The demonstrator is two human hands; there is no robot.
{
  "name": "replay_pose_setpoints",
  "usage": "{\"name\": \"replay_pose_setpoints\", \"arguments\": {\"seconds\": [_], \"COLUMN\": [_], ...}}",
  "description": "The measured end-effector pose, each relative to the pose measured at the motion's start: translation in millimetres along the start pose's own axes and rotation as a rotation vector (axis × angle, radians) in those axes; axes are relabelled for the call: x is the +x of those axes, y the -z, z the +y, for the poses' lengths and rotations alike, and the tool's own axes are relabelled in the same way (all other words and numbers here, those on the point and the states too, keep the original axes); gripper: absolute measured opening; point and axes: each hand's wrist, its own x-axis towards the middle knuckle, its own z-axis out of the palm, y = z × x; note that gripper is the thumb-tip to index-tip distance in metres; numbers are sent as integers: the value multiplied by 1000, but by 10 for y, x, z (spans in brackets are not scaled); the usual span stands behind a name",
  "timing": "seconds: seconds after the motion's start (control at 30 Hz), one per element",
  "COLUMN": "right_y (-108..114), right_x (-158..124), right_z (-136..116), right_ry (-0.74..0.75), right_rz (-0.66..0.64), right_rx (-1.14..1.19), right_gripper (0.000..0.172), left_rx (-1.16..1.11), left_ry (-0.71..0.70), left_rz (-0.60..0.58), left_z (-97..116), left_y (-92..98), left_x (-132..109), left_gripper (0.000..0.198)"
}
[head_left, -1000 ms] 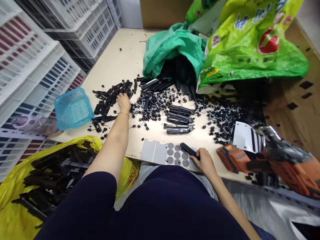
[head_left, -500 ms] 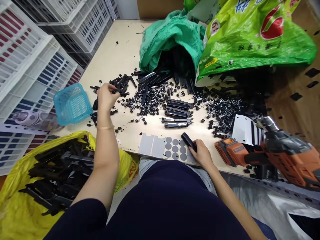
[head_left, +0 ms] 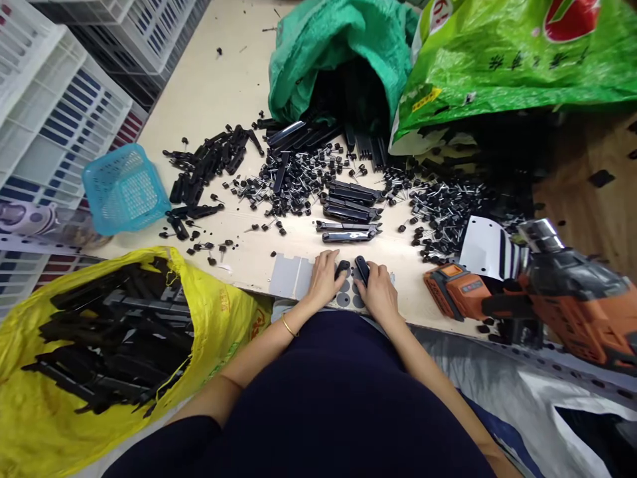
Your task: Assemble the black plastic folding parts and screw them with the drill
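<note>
Here are both hands, close together at the near edge of the pale table (head_left: pixel 209 93). The left hand (head_left: pixel 322 280) has a small black piece (head_left: pixel 342 267) pinched at its fingertips; much of that piece is covered, so its full shape is hard to read. Just across the gap, the right hand (head_left: pixel 381 296) grips a long black handle (head_left: pixel 361 267), its rounded end pointing away from the body. The two parts sit side by side, apart, right above a sheet of grey discs (head_left: pixel 343 299), and to the left of that lie plain grey panels (head_left: pixel 285 274), one partly under the left hand.

Straight ahead, a short stack of black folded tools (head_left: pixel 351 212) lies crosswise, and beyond it black-headed pins (head_left: pixel 298 179) spill in a loose heap. Over to the left, there's a pile of slim black parts (head_left: pixel 212 159), with the blue basket (head_left: pixel 94 199) near it, tilted at the table's edge. Below, the yellow bag (head_left: pixel 209 292) gapes wide, full of black pieces. At the back, the green sack (head_left: pixel 293 60) opens toward us, the bright printed bag (head_left: pixel 478 86) beside it. And out right, the orange power tool (head_left: pixel 587 299) lies next to a white plate (head_left: pixel 480 247).
</note>
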Motion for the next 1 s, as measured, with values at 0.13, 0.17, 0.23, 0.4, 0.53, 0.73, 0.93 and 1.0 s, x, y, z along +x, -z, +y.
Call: {"name": "replay_pose_setpoints", "arguments": {"seconds": [0.13,0.17,0.23,0.4,0.53,0.73,0.93,1.0], "right_y": [-33,-41,-56,-95,-131,-167,-170,-171], "right_x": [80,76,48,-5,7,17,38,44], "right_z": [-15,-9,3,16,41,79,133,156], "right_ry": [20,19,9,-1,21,12,59,80], "right_rz": [-13,-21,-26,5,33,49,67,75], "right_rx": [80,93,107,148,222,314,418,443], "right_gripper": [41,41,40,41,42,44,42,42], "left_rx": [113,124,126,106,61,49,85,103], "left_ry": [-9,-26,-56,-150,-178,-193,-232,-302], "left_rz": [48,49,56,38,27,33,7,-47], "left_z": [5,5,-8,-82,-103,-71,-128,-157], "left_y": [-93,-113,-148,-180,-192,-268,-250,-219], "left_x": [-146,-145,-126,-110,-99,-68,20,68], "left_gripper": [42,41,42,44,40,35,28,28]}}
